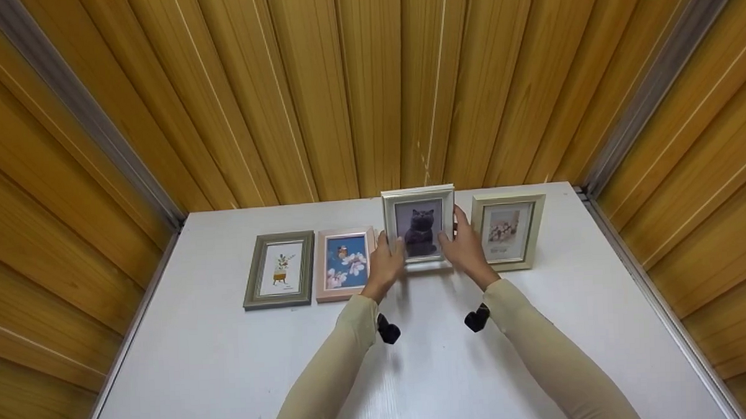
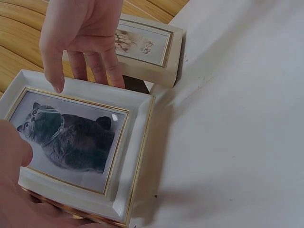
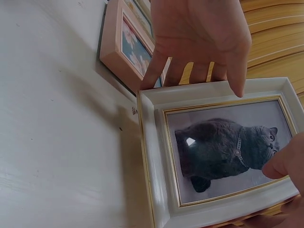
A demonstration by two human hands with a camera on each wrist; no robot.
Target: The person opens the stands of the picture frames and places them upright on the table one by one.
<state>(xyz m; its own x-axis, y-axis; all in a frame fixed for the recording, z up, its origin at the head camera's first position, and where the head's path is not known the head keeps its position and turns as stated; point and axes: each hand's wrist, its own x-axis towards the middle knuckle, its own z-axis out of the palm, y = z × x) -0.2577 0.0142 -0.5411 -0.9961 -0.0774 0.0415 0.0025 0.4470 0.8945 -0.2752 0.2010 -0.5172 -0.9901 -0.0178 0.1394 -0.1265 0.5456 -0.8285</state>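
Both hands hold a white photo frame (image 1: 419,223) with a grey cat picture and thin gold lines. My left hand (image 1: 386,266) grips its left side and my right hand (image 1: 467,246) its right, thumbs on the front and fingers passing behind. The frame stands tilted up at the table's back, its shadow falling on the white surface below. In the left wrist view, the left thumb (image 2: 23,151) lies over the picture's edge. The right thumb (image 3: 278,166) does likewise in the right wrist view. The fingers behind the frame are partly hidden.
Left of the hands lie a pink frame (image 1: 322,292) with a blossom picture and a grey-green frame (image 1: 251,288) with a plant picture. A cream frame (image 1: 532,229) stands close on the right. Yellow wood-look panels (image 1: 369,92) rise behind the white table (image 1: 198,364).
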